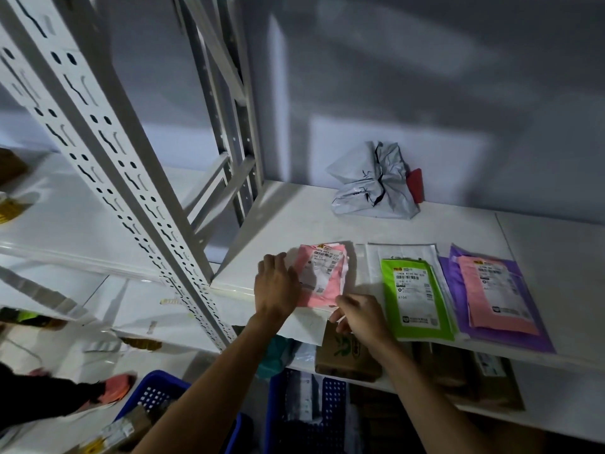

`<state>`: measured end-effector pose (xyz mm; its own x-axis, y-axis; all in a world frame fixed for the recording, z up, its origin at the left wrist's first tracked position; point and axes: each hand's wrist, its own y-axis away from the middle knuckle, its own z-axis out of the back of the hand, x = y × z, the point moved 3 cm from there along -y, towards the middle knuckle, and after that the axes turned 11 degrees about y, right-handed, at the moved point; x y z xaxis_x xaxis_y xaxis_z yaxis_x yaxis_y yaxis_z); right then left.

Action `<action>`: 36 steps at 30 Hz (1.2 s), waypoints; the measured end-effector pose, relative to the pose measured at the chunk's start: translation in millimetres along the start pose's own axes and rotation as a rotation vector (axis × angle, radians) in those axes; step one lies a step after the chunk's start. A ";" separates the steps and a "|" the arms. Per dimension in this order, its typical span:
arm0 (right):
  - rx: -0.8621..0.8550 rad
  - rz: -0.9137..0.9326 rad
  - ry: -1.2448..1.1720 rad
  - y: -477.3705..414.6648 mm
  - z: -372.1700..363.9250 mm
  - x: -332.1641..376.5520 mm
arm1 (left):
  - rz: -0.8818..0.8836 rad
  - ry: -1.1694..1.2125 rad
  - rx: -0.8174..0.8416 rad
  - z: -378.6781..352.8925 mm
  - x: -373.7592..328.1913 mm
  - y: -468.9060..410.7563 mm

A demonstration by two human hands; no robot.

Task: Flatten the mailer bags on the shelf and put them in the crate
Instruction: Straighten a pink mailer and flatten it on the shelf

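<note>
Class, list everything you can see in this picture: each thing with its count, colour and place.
left pink mailer: one, pink, shelf front, under the hands
green mailer: one, green, on a white mailer, middle
right pink mailer: one, pink, on a purple mailer
crumpled bag: one, grey, shelf back
shelf: one, white
crates: two, blue, below the shelf
cardboard boxes: brown, lower shelf, count unclear
left hand: flat on left pink mailer
right hand: seems to pinch its near corner
</note>
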<state>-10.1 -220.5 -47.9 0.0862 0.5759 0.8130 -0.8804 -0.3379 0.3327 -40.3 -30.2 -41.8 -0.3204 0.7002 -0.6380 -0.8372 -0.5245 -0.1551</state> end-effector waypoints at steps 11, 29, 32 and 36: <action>-0.534 0.417 0.450 -12.5 -1.3 12.3 | -0.245 -0.214 0.333 -74.7 -1.4 23.6; 0.024 0.494 0.717 -85.8 -59.3 27.0 | -0.103 -0.216 0.226 -93.3 2.0 22.9; 0.044 0.492 0.715 -90.6 -55.7 27.8 | -0.235 -0.321 0.351 -82.4 -0.3 31.4; 0.063 0.496 0.737 -94.3 -52.0 26.7 | -0.235 -0.277 0.295 -79.2 -1.7 31.1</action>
<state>51.0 -134.6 -82.4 -0.6389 0.6778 0.3639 -0.7077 -0.7032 0.0674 -30.6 -86.0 -105.3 -0.1801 0.9076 -0.3793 -0.9786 -0.2044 -0.0243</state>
